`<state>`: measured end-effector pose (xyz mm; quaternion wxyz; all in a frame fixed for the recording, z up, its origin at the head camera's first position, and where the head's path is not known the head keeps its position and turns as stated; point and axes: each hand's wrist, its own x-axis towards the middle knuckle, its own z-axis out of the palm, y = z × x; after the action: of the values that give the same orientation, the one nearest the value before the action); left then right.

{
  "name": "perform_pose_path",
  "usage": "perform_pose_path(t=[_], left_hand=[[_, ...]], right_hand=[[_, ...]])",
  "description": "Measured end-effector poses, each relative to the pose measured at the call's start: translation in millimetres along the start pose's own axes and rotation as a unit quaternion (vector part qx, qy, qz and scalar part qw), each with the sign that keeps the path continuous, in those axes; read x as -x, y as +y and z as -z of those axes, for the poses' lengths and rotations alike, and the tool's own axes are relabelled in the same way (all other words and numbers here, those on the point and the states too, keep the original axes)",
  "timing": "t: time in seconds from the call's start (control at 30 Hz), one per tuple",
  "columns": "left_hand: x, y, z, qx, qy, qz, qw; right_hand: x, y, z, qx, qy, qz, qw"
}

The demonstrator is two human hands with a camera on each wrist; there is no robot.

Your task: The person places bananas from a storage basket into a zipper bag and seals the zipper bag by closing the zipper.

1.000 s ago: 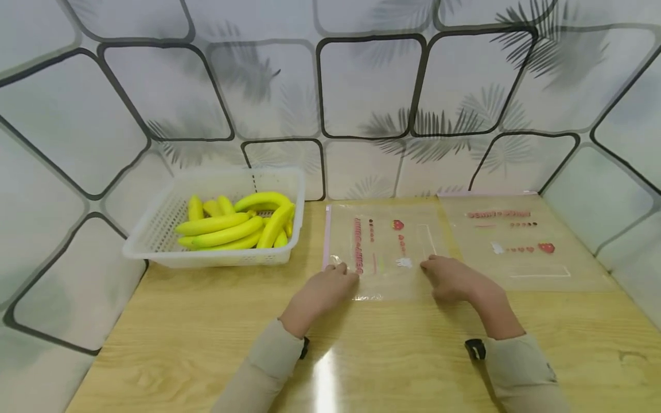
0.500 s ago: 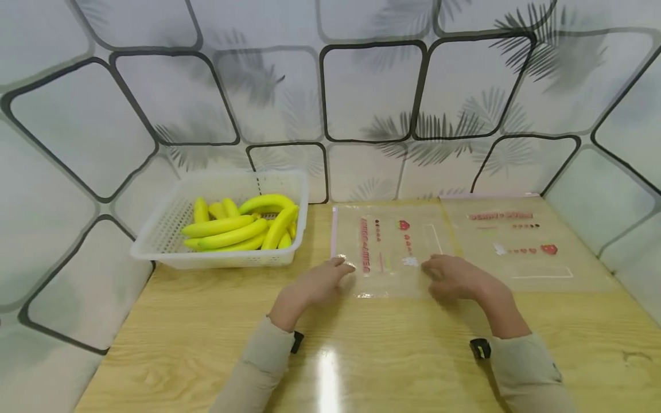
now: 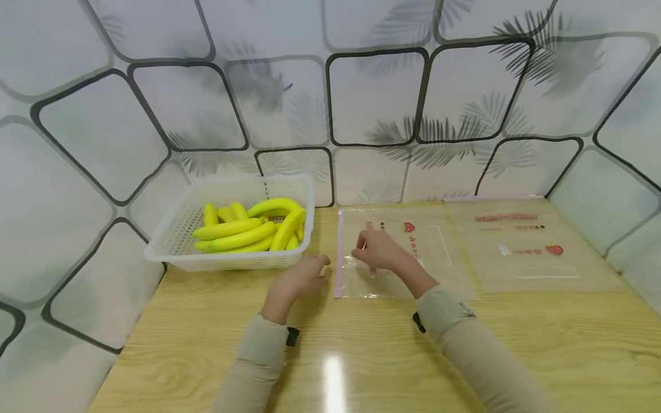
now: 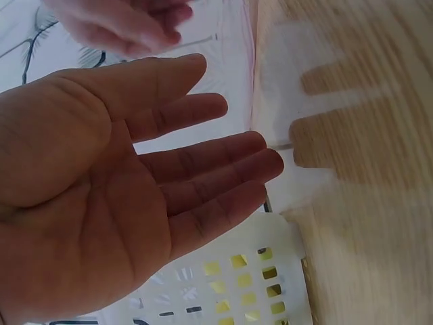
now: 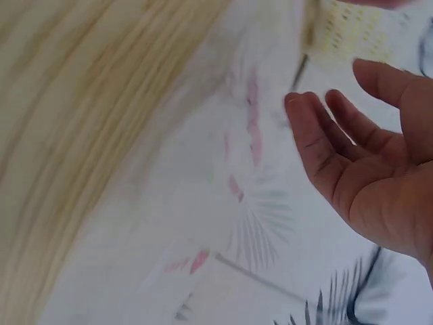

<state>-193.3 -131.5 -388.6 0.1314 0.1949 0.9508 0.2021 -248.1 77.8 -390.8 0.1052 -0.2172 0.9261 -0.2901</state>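
Observation:
A clear zip bag [image 3: 434, 275] with a pink zip strip and red strawberry prints lies flat on the table, its strip towards the left. Over its left part hovers my right hand [image 3: 382, 250], fingers loosely bent and holding nothing. In the right wrist view the thumb stands apart from the fingers [image 5: 311, 135]. My left hand [image 3: 295, 282] is between the bag and a white basket [image 3: 227, 263], palm bare and fingers extended in the left wrist view. Several yellow bananas [image 3: 234, 235] lie in the basket, which is just beyond my left fingers.
A second clear zip bag [image 3: 547, 269] lies flat to the right, its pink strip at the back and its left side against the first bag. Patterned wall panels [image 3: 374, 103] stand behind and at both sides of the wooden table [image 3: 361, 355].
My left hand has let go of the bag's near left corner and moved left. My right hand has left the bag's right side and swung left over its printed lettering. The view has shifted slightly.

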Motion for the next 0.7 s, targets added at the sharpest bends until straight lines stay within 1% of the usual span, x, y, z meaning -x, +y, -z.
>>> perform_pose_path(t=[0.03,0.1,0.2,0.27,0.4,0.57,0.63,0.7], left_hand=[[-0.2,-0.2,-0.6,-0.002,-0.001,0.0,1.0],[0.3,-0.4,-1.0,0.001,-0.007,0.007,0.9999],[3.0,-2.3,-0.4,0.001,-0.014,0.019,0.9997],[3.2,-3.4,0.6,0.002,-0.017,0.026,0.9995],[3.1,-5.0,1.0,0.005,-0.019,0.029,0.9994],[4.7,-3.5,0.9,0.016,-0.028,0.038,0.9988],[5.3,-3.1,1.7,0.014,-0.028,0.041,0.9987],[5.6,-3.4,3.1,0.009,-0.024,0.041,0.9988]], right_hand=[[-8.1,-1.1,-5.6,-0.011,-0.001,-0.014,0.9998],[-21.9,-3.5,-16.2,-0.012,-0.001,-0.034,0.9994],[-37.5,-8.8,-31.8,0.009,-0.007,-0.06,0.9981],[-44.6,-12.8,-38.5,0.035,-0.002,-0.068,0.9971],[-50.3,-18.5,-47.9,0.056,0.009,-0.084,0.9949],[-52.6,-13.7,-53.6,0.086,0.03,-0.102,0.9906],[-53.7,-12.5,-52.6,0.087,0.031,-0.109,0.9898],[-55.3,-12.3,-50.3,0.075,0.026,-0.111,0.9906]])
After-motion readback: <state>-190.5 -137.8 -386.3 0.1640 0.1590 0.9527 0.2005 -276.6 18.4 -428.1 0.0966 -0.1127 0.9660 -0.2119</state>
